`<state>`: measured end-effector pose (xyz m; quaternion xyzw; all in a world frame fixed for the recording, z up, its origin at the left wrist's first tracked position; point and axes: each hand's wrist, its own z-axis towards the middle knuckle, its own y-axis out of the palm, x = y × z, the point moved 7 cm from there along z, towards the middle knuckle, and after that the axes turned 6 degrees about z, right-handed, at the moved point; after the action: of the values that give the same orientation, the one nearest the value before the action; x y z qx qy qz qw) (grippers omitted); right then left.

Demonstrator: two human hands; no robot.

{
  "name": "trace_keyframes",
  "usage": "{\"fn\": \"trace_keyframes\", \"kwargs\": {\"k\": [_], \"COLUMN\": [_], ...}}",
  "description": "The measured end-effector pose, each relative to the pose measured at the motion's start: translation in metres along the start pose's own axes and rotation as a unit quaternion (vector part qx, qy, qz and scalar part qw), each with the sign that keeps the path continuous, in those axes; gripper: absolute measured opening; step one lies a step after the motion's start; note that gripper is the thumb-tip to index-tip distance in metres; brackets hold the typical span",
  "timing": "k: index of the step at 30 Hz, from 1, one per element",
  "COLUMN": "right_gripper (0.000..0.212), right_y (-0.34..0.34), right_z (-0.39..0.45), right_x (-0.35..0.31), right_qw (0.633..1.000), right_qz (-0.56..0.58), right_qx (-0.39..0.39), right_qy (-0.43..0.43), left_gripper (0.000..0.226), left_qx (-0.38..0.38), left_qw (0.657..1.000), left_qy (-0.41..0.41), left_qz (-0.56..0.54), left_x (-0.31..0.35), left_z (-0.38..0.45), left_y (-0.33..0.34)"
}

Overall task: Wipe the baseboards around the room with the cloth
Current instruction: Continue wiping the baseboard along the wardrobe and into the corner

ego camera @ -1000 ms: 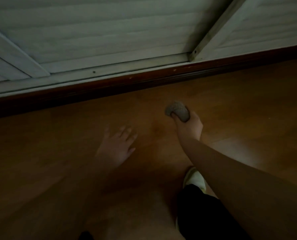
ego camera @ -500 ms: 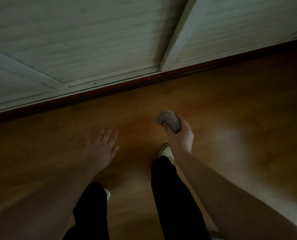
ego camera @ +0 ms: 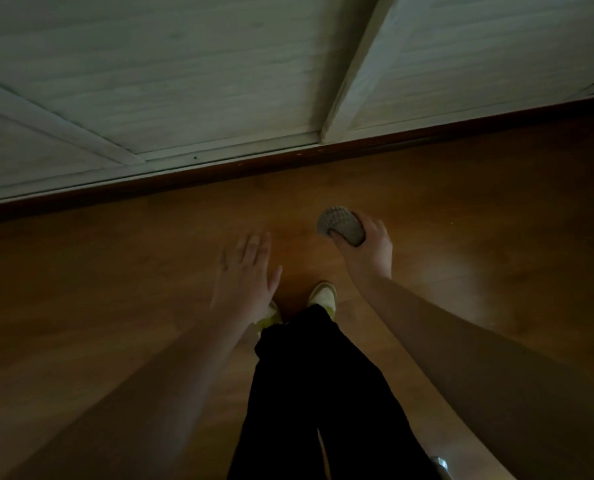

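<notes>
A dark reddish-brown baseboard (ego camera: 219,176) runs across the view at the foot of white slatted shutter doors (ego camera: 184,81). My right hand (ego camera: 366,252) is closed around a balled-up grey textured cloth (ego camera: 340,226), held in the air well short of the baseboard. My left hand (ego camera: 245,275) hangs open and holds nothing, fingers spread, over the wooden floor. Neither hand touches the baseboard.
The brown wooden floor (ego camera: 115,289) stretches left and right. My legs in black trousers (ego camera: 309,393) and light shoes with yellow-green trim (ego camera: 323,297) stand between my arms. A small shiny object (ego camera: 439,462) sits at the bottom edge.
The view has risen and pulled back from the baseboard. Both legs and shoes have come into view. Both hands have drifted right and sit farther from the baseboard, cloth still gripped.
</notes>
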<state>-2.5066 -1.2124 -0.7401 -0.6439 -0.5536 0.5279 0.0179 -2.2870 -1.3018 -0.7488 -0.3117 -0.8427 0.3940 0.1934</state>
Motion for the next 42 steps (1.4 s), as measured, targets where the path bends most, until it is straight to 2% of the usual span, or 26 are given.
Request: {"fn": "trace_keyframes", "kwargs": {"k": [3, 8, 11, 14, 17, 21, 25, 29, 32, 36, 42], "right_gripper": [0.057, 0.052, 0.049, 0.044, 0.045, 0.050, 0.052, 0.053, 0.057, 0.062, 0.063], "right_y": [0.018, 0.030, 0.017, 0.001, -0.008, -0.003, 0.004, -0.017, -0.055, -0.091, -0.069], "right_z": [0.002, -0.011, -0.010, -0.006, 0.010, 0.043, 0.077, 0.095, 0.105, 0.122, 0.141], "right_x": [0.006, 0.005, -0.004, -0.012, -0.007, 0.005, 0.016, 0.024, 0.045, 0.079, 0.125], "right_qw": [1.000, 0.998, 0.999, 1.000, 1.000, 0.998, 0.995, 0.991, 0.992, 0.998, 0.995], "right_qz": [0.002, 0.014, 0.012, 0.000, -0.003, -0.024, -0.017, 0.004, 0.015, 0.044, 0.092], "right_qx": [-0.011, -0.042, -0.020, -0.002, -0.006, -0.057, -0.101, -0.127, -0.115, -0.050, -0.025], "right_qy": [0.007, 0.035, 0.039, 0.023, 0.031, 0.027, -0.013, -0.047, -0.045, -0.009, 0.010], "left_gripper": [0.073, 0.077, 0.078, 0.077, 0.081, 0.080, 0.074, 0.077, 0.075, 0.077, 0.087], "left_qx": [-0.004, -0.018, -0.028, -0.038, -0.035, -0.018, -0.047, -0.077, -0.076, -0.070, -0.064], "left_qw": [1.000, 0.999, 1.000, 0.999, 0.998, 0.999, 0.996, 0.994, 0.994, 0.994, 0.994], "left_qy": [0.013, -0.014, 0.005, -0.029, -0.043, -0.038, -0.064, -0.018, -0.009, -0.034, -0.087], "left_qz": [0.002, -0.024, 0.007, 0.006, -0.001, 0.017, 0.028, 0.071, 0.077, 0.074, 0.024], "left_x": [-0.007, -0.031, -0.044, -0.058, -0.049, -0.032, -0.021, 0.012, 0.041, 0.066, 0.076], "left_z": [0.011, -0.003, -0.014, -0.015, -0.012, -0.010, -0.010, 0.011, 0.027, 0.050, 0.110], "left_y": [0.008, 0.032, 0.047, 0.055, 0.056, 0.061, 0.089, 0.096, 0.092, 0.090, 0.122]}}
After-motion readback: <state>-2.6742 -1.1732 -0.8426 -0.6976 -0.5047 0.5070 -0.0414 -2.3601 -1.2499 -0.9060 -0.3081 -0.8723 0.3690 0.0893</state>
